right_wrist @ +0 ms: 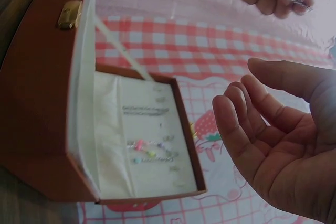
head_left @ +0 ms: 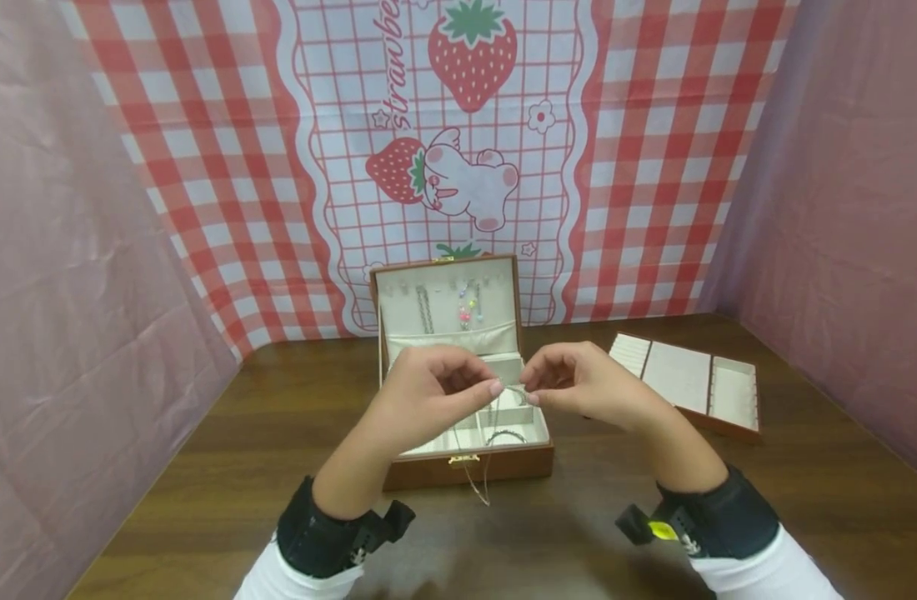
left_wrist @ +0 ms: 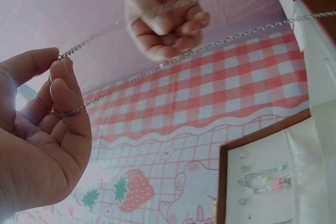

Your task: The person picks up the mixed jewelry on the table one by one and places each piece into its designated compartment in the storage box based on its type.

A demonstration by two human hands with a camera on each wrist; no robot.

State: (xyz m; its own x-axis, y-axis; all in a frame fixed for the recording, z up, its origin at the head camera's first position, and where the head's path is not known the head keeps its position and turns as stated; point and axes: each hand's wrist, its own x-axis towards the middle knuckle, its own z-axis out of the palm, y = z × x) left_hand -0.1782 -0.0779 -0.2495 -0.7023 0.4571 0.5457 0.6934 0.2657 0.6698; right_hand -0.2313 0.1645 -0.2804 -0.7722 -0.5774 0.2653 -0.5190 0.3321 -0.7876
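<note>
My left hand pinches a thin silver chain necklace between thumb and forefinger. The chain hangs in a long loop over the front of a brown jewelry box. In the left wrist view, part of the chain also crosses the curled lower fingers. Close to the left fingertips is my right hand, its fingers loosely bent; in the right wrist view the thumb stands apart from the fingers with nothing between them. The box is open, its cream compartments partly hidden behind my hands. A silver bracelet lies in a front compartment.
Inside the raised lid hang a silver chain and a colorful beaded bracelet. A cream-lined tray with divided sections lies on the wooden table to the right. A strawberry-print cloth hangs behind.
</note>
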